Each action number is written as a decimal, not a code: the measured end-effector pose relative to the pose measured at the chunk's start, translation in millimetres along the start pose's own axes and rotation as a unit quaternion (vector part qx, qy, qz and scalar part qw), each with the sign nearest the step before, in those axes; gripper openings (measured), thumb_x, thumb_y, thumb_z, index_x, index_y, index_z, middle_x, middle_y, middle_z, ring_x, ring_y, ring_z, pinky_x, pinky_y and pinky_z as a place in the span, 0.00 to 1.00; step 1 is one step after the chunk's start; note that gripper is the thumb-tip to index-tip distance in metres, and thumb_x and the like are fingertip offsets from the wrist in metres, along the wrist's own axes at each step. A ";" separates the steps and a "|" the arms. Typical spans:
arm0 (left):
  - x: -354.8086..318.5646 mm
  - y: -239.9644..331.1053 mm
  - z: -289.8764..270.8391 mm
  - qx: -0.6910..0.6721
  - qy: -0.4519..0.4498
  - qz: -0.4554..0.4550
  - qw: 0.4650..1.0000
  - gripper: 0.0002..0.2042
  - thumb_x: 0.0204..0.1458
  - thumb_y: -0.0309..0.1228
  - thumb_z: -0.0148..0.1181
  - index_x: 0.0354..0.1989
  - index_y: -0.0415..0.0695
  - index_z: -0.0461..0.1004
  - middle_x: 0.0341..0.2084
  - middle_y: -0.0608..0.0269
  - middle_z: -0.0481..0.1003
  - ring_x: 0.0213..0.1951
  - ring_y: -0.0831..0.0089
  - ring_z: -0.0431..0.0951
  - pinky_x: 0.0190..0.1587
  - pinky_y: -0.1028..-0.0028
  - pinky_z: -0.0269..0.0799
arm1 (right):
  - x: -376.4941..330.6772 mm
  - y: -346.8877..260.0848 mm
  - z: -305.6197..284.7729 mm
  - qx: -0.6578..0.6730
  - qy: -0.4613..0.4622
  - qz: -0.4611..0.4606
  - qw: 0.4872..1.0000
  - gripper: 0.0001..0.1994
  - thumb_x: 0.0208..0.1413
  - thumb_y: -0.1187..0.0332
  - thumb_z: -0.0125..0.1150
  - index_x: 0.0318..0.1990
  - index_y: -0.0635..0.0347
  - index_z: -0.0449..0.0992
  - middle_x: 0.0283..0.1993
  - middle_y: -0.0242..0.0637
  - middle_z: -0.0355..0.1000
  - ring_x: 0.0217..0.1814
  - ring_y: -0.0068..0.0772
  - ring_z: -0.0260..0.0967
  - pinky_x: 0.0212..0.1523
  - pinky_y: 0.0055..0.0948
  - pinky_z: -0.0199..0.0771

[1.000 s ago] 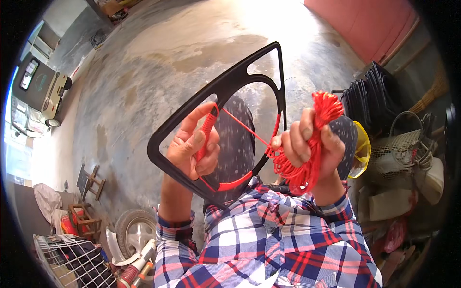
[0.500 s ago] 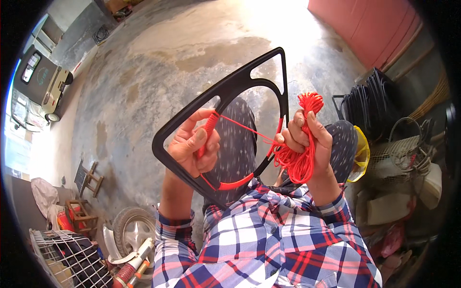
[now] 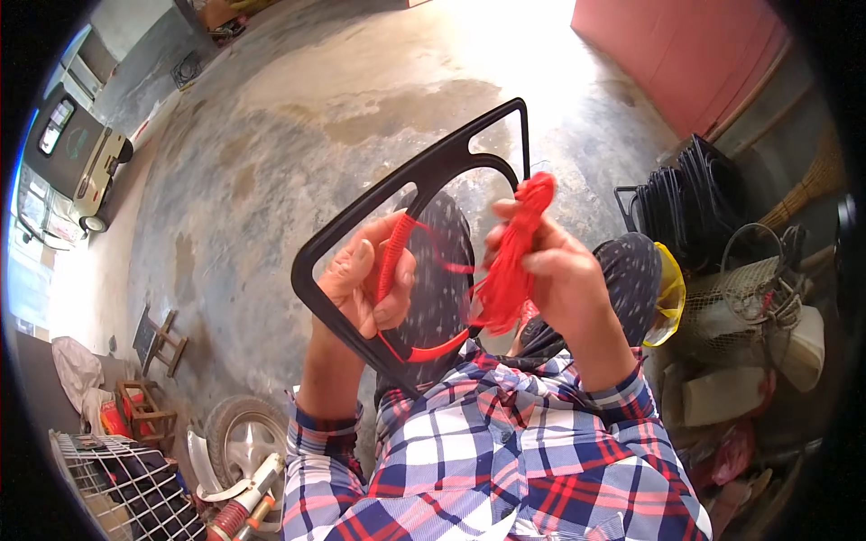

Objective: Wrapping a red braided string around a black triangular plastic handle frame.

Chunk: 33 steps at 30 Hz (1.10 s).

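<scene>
Left hand (image 3: pixel 361 284) gripping black frame (image 3: pixel 424 176) at its cord-wrapped edge, held up over the lap. Right hand (image 3: pixel 555 270) closed on red cord (image 3: pixel 510 261) bundle, just beside frame's opening.

Left hand (image 3: pixel 365 284) grips black frame (image 3: pixel 424 176), seemingly cord-wrapped.

Open workshop yard, stained concrete floor (image 3: pixel 271 135), stacked black frames (image 3: pixel 686 194), parked van (image 3: pixel 63 171), spare wheel (image 3: pixel 239 437), wire crate (image 3: pixel 117 487)
</scene>
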State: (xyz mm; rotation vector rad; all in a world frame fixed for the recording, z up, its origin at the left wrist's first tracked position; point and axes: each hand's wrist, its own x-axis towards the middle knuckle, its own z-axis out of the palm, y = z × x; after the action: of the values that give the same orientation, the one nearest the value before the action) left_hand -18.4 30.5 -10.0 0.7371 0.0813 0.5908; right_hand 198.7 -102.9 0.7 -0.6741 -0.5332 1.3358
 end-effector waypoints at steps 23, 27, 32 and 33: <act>1.4 -27.1 44.1 -0.066 0.045 -0.132 0.988 0.23 0.64 0.38 0.46 0.61 0.32 0.63 0.57 0.49 0.70 0.56 0.62 0.73 0.62 0.63 0.66 | 23.7 35.6 -3.6 0.081 -0.059 0.088 0.991 0.12 0.59 0.67 0.55 0.45 0.64 0.75 0.43 0.36 0.76 0.46 0.21 0.73 0.46 0.20 0.71; 2.5 -30.6 59.6 -0.179 -0.073 -0.068 0.979 0.25 0.66 0.42 0.43 0.62 0.35 0.62 0.57 0.51 0.70 0.56 0.61 0.73 0.62 0.62 0.65 | 33.8 12.8 15.5 0.134 -0.141 0.030 0.980 0.16 0.61 0.63 0.58 0.48 0.68 0.73 0.48 0.44 0.76 0.50 0.33 0.74 0.51 0.30 0.74; 8.2 -31.7 59.8 0.033 0.149 0.022 0.988 0.38 0.61 0.59 0.39 0.64 0.34 0.60 0.54 0.47 0.72 0.41 0.63 0.76 0.41 0.67 0.72 | 40.4 39.8 -20.0 -0.003 -0.036 -0.134 0.990 0.14 0.61 0.62 0.52 0.47 0.62 0.75 0.46 0.40 0.76 0.51 0.36 0.74 0.56 0.41 0.70; 10.9 -36.9 55.9 0.085 0.163 0.057 0.981 0.41 0.59 0.64 0.37 0.64 0.34 0.59 0.53 0.45 0.72 0.33 0.65 0.77 0.31 0.70 0.75 | 35.9 44.5 -23.2 -0.024 -0.010 -0.159 0.987 0.13 0.60 0.63 0.51 0.45 0.61 0.76 0.45 0.39 0.77 0.50 0.35 0.74 0.56 0.41 0.70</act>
State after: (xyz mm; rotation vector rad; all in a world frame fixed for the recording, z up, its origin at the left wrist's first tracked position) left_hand 23.6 -19.3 8.9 0.8094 0.3990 0.8180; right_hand 189.9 -66.3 -48.2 -0.5873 -0.6604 1.0336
